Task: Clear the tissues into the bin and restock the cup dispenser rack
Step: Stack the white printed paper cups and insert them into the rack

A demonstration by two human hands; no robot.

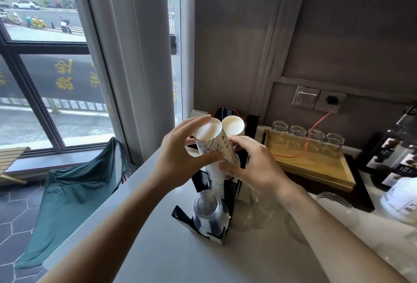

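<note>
Paper cups (214, 145), mouths tilted toward camera, gripped by left hand (178, 161) and right hand (252, 165).

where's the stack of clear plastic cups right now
In the head view, the stack of clear plastic cups sits low in the black dispenser rack on the counter, centre frame, below the hands.
</note>
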